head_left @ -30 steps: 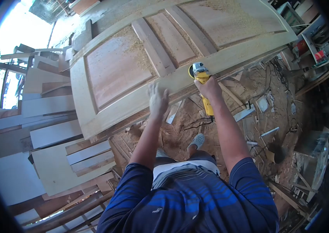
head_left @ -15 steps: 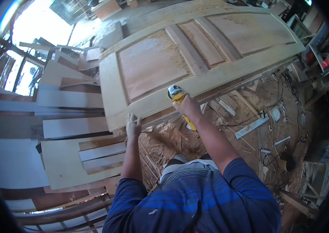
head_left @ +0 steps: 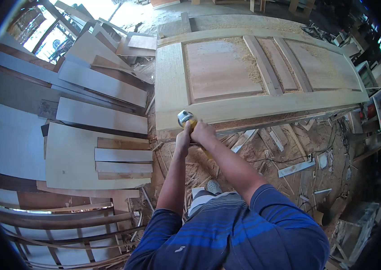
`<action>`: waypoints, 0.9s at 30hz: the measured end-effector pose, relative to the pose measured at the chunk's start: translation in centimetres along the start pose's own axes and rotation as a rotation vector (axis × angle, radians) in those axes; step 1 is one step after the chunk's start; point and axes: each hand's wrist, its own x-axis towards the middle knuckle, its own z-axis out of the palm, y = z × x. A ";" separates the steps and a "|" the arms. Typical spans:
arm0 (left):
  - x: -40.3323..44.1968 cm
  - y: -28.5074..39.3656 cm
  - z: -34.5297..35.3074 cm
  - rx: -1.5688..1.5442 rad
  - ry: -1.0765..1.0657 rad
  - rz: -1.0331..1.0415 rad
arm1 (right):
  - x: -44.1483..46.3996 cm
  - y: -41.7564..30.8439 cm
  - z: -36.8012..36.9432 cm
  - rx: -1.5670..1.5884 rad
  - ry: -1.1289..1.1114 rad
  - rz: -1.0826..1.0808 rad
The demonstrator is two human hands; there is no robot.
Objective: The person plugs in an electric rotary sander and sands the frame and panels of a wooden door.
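Note:
A yellow angle grinder [head_left: 185,118] with a silver head points away from me at the near edge of a panelled wooden door [head_left: 170,81]. My right hand [head_left: 204,133] is wrapped around its yellow body. Against the grinder's left side, just behind the head, my left hand [head_left: 183,139] is closed on it, though its fingers are partly hidden. The door lies flat and raised off the floor, with wood shavings over its panels and crosspieces. I cannot tell whether the grinder's disc touches the wood.
Stacked boards [head_left: 102,117] lie along the left side. Wood offcuts [head_left: 296,168], sawdust and a dark cable [head_left: 285,160] cover the floor to the right. Curved wooden strips [head_left: 64,220] sit at the lower left. A shoe [head_left: 214,186] shows below my hands.
My left hand has left the door's near corner and come onto the grinder. The grinder has moved left and towards me in my right hand. My view has shifted left.

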 end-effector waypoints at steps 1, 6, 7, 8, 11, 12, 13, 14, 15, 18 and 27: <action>0.1 0.3 -1.0 0.013 0.030 0.025 | -0.2 -1.1 0.6 0.005 0.012 -0.015; -0.1 0.3 -3.0 0.068 0.098 0.015 | -0.5 -2.4 2.1 0.014 0.015 -0.059; -0.8 0.3 -2.5 0.061 0.074 0.020 | -0.9 -2.1 1.9 0.013 0.020 -0.040; -1.3 0.3 -1.7 0.053 0.048 0.026 | -1.3 -1.6 1.5 0.013 0.026 -0.020; -1.3 -1.2 1.1 0.029 -0.014 0.044 | -2.3 1.0 0.2 0.035 0.051 0.042; -1.4 -1.4 2.4 0.020 -0.032 0.053 | -2.5 2.1 -0.3 0.047 0.063 0.061; -1.5 -1.6 3.6 0.055 -0.044 0.056 | -2.8 3.2 -0.8 0.057 0.074 0.084; -1.6 -1.8 4.8 0.089 -0.055 0.058 | -3.0 4.3 -1.4 0.068 0.085 0.106; -1.5 -2.2 5.9 0.125 -0.065 0.059 | -3.3 5.5 -1.9 0.080 0.094 0.128; -1.4 -2.9 9.7 0.181 -0.129 0.057 | -3.9 8.9 -3.4 0.102 0.161 0.170; -0.7 -4.3 21.4 0.285 -0.238 0.031 | -4.7 18.2 -10.0 0.155 0.231 0.272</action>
